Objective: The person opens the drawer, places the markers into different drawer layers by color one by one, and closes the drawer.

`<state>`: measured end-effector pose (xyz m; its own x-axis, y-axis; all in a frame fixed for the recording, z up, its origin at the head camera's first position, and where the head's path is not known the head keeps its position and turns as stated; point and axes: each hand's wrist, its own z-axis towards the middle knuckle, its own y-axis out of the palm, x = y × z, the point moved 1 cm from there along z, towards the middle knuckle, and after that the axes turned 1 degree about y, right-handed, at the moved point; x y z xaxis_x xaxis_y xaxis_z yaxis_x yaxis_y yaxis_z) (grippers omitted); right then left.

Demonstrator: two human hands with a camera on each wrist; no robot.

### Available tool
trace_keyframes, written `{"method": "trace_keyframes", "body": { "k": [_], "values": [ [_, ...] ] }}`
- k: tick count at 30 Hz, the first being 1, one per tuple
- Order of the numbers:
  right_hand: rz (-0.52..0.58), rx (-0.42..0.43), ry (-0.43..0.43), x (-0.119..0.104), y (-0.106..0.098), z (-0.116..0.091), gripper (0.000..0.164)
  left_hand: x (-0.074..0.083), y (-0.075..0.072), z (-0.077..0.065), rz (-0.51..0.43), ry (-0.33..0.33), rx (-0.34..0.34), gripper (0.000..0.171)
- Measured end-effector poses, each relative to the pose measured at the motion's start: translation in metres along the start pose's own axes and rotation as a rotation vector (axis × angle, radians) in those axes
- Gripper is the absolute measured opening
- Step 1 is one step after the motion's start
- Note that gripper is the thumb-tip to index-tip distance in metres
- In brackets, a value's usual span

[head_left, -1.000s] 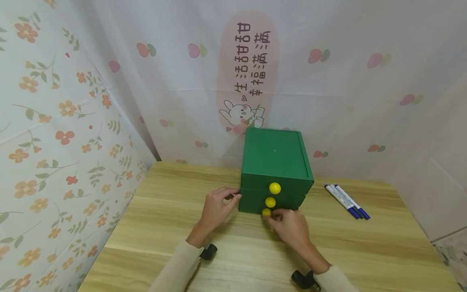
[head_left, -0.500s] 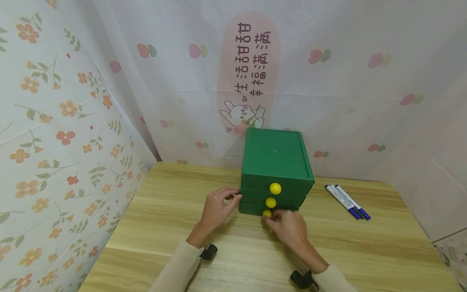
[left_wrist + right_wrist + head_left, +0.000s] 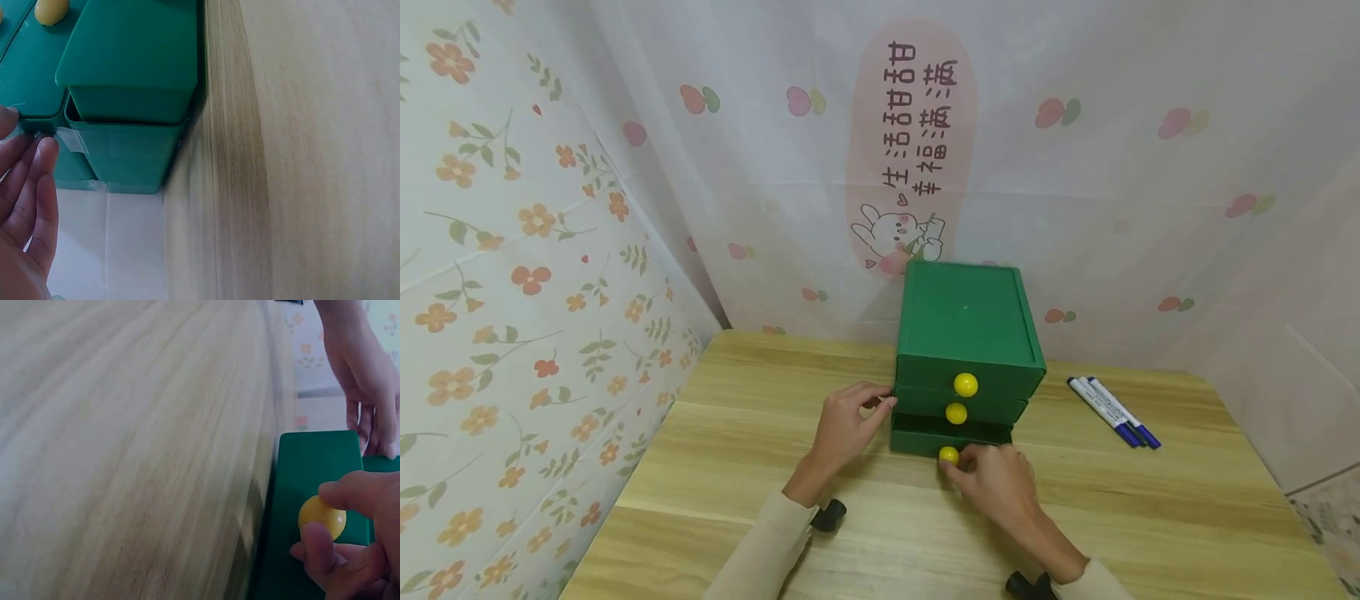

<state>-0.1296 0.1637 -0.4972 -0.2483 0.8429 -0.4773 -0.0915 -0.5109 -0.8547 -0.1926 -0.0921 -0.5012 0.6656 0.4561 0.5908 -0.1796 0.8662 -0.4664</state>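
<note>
A green three-drawer cabinet [image 3: 966, 312] stands on the table, a round yellow knob on each drawer front. My right hand [image 3: 997, 482] pinches the bottom drawer's yellow knob [image 3: 322, 517] between thumb and fingers. That bottom drawer [image 3: 916, 439] is pulled partway out; what little of its inside shows is dark. The two upper drawers are closed. My left hand [image 3: 848, 425] rests at the cabinet's left front edge, beside the middle drawer. In the left wrist view its fairly straight fingers [image 3: 45, 156] touch the cabinet's corner near clear tape.
Several white markers with dark blue caps [image 3: 1114, 414] lie together right of the cabinet. A patterned curtain [image 3: 760, 208] hangs directly behind the wooden table [image 3: 737, 467], and a floral one [image 3: 512, 333] on the left.
The bottom drawer has slid out toward me, with my right hand moving back on its knob. A dark opening now shows above its front. My left hand has stayed in place.
</note>
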Motion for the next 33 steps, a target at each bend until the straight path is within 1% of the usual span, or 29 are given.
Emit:
{"method": "trace_keyframes", "body": {
  "k": [8, 13, 18, 25, 33],
  "values": [
    [-0.059, -0.008, -0.059, -0.007, -0.006, -0.011, 0.027, 0.0, -0.001, 0.002, -0.011, -0.004, 0.005, 0.014],
    [-0.1, -0.039, -0.082, -0.012, -0.01, -0.019, 0.03, 0.0, -0.001, 0.002, -0.006, -0.005, 0.006, 0.013],
    [-0.153, -0.073, -0.106, -0.016, -0.014, -0.026, 0.037, 0.0, 0.0, 0.001, -0.005, -0.001, 0.004, 0.013],
    [-0.17, -0.125, -0.083, -0.02, -0.017, -0.033, 0.041, 0.002, -0.001, 0.001, -0.001, 0.006, 0.007, 0.013],
    [-0.219, -0.128, -0.077, -0.022, -0.016, -0.036, 0.041, 0.001, 0.001, 0.0, 0.005, 0.016, 0.015, 0.012]
  ]
}}
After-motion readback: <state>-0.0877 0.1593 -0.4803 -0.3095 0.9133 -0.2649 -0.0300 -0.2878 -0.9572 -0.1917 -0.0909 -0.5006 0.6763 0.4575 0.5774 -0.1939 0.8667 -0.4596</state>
